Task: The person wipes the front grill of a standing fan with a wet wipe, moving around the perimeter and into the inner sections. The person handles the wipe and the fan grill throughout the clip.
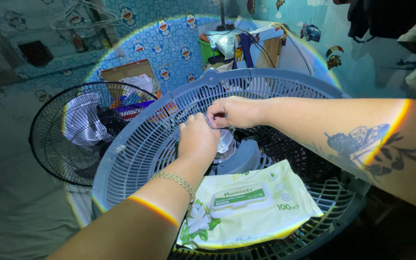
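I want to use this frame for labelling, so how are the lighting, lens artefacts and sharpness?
Head view: a bright pool of light covers the grey fan grille, the left hand, the right hand and the wipes pack; the corners fall dark; a rainbow fringe rings the lit area; the wide lens bends the edges; the black fan guard sits dimmer but sharp.

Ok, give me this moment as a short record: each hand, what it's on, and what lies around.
left hand: over the middle of the grey fan grille, fingers pinched on a small dark item, too small to tell
right hand: meets the left at the same spot, fingers pinched
hub: grey fan centre just under both hands
on the grille: pale green wet-wipes pack, lying flat
left of it: black wire fan guard
wrist: gold chain bracelet on the left arm
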